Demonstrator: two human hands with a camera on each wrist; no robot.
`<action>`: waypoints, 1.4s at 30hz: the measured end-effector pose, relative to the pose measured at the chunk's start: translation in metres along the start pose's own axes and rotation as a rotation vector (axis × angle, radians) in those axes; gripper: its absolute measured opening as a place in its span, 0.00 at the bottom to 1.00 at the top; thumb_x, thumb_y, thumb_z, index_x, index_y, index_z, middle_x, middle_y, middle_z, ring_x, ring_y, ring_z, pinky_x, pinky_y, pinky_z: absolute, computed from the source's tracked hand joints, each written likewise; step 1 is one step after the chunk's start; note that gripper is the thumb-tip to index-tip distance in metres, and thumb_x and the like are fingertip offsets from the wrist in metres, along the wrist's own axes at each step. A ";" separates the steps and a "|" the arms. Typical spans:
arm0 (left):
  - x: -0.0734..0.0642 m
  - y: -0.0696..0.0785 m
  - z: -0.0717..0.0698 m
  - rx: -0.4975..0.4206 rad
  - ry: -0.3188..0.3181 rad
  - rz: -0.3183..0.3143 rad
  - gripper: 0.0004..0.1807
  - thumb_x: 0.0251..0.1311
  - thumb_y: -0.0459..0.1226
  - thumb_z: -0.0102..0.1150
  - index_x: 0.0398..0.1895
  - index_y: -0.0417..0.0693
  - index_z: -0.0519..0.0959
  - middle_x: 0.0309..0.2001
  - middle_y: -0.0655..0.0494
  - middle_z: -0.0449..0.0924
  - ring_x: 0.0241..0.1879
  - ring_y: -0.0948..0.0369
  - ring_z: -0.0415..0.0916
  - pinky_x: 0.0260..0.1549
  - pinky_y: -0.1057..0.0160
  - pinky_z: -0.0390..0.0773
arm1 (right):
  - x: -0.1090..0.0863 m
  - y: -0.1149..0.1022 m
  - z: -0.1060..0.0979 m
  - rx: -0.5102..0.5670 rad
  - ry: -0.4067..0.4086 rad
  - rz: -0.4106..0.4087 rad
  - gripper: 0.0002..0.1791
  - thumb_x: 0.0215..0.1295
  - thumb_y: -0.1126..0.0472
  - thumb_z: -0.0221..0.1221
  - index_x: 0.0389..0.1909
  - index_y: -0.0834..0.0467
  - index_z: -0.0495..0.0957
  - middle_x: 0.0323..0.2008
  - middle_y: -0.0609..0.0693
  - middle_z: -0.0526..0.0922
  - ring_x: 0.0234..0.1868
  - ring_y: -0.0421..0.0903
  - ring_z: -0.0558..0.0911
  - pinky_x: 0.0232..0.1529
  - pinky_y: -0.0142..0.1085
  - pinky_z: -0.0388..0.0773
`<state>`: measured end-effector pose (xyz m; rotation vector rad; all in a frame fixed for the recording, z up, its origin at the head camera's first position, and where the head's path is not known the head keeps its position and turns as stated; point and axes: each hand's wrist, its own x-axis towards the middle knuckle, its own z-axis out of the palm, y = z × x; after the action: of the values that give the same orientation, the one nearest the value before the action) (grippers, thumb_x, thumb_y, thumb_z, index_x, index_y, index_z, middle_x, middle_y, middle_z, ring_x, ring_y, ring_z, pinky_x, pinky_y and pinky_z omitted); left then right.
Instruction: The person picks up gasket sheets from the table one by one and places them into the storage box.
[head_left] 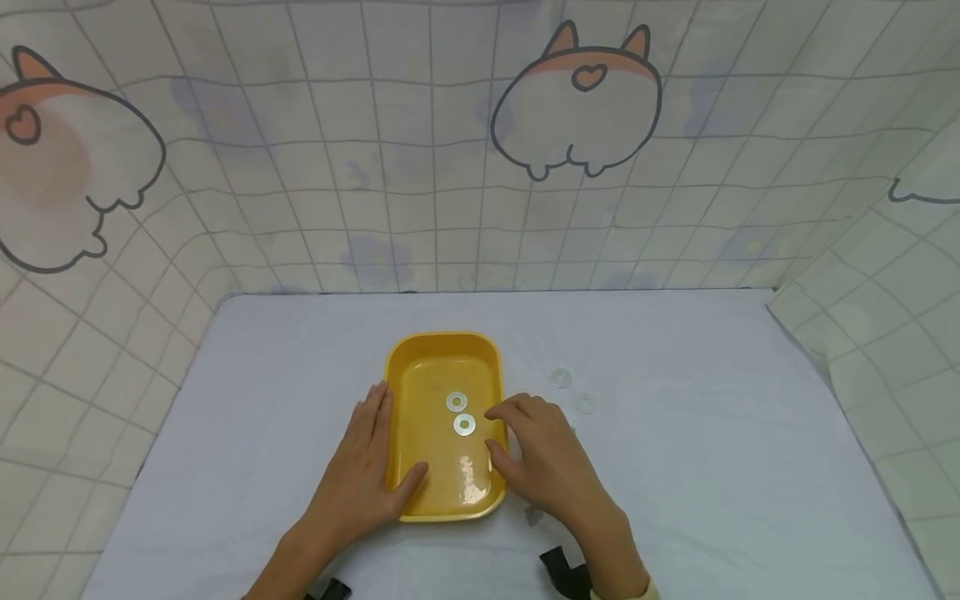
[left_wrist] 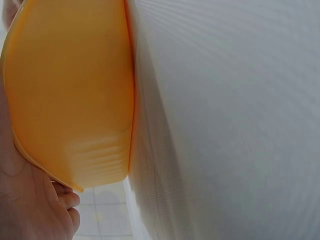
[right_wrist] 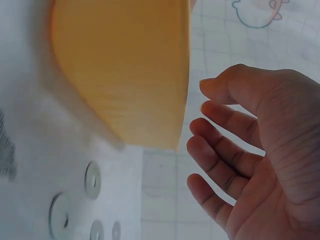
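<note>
A yellow rectangular tray (head_left: 446, 343) sits on the white-covered table, and two flat metal washers, an upper one (head_left: 456, 402) and a lower one (head_left: 464, 425), lie inside it. My left hand (head_left: 352, 479) rests along the tray's left rim with straight fingers, its thumb reaching over the inside. From the left wrist view, the tray's outer wall (left_wrist: 75, 95) fills much of the picture. Over the tray's right rim hovers my right hand (head_left: 546, 454). Its fingers (right_wrist: 215, 160) bend loosely in the right wrist view, with nothing between them and the thumb.
Right of the tray, pale ring-shaped washers (head_left: 561, 378) lie on the cloth; several show in the right wrist view, one near the tray (right_wrist: 92, 180). A small grey piece (head_left: 533, 516) lies beside the right wrist. Curtains with a grid pattern (head_left: 405, 192) enclose the table's back and sides.
</note>
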<state>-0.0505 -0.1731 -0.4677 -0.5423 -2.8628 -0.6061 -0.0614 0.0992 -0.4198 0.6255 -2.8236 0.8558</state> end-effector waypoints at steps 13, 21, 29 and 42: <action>-0.001 -0.001 -0.001 0.014 -0.004 0.000 0.58 0.65 0.56 0.64 0.84 0.30 0.47 0.85 0.37 0.48 0.84 0.43 0.50 0.83 0.72 0.24 | -0.032 0.035 -0.006 -0.081 0.030 0.126 0.17 0.58 0.61 0.74 0.49 0.54 0.87 0.46 0.47 0.86 0.48 0.49 0.84 0.59 0.49 0.82; -0.007 0.002 0.002 -0.015 -0.005 0.000 0.57 0.65 0.54 0.64 0.83 0.29 0.49 0.84 0.35 0.49 0.84 0.42 0.51 0.82 0.73 0.23 | -0.060 0.050 -0.006 -0.115 0.004 0.207 0.15 0.56 0.61 0.76 0.45 0.53 0.87 0.43 0.46 0.87 0.46 0.47 0.84 0.54 0.48 0.83; -0.005 0.002 0.001 0.005 -0.002 0.010 0.57 0.65 0.55 0.64 0.83 0.28 0.49 0.85 0.36 0.48 0.84 0.42 0.50 0.83 0.70 0.24 | -0.080 0.061 0.000 -0.209 -0.071 0.303 0.16 0.54 0.56 0.77 0.44 0.52 0.87 0.41 0.47 0.86 0.44 0.46 0.82 0.52 0.48 0.77; -0.001 0.003 -0.002 -0.004 -0.033 -0.010 0.58 0.67 0.56 0.63 0.84 0.31 0.46 0.86 0.38 0.45 0.86 0.44 0.47 0.83 0.71 0.23 | -0.092 0.063 -0.008 -0.183 -0.101 0.329 0.14 0.56 0.61 0.75 0.44 0.53 0.86 0.43 0.48 0.87 0.48 0.50 0.85 0.54 0.51 0.78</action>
<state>-0.0487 -0.1715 -0.4651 -0.5433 -2.8974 -0.6099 -0.0051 0.1834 -0.4667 0.1865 -3.1024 0.6107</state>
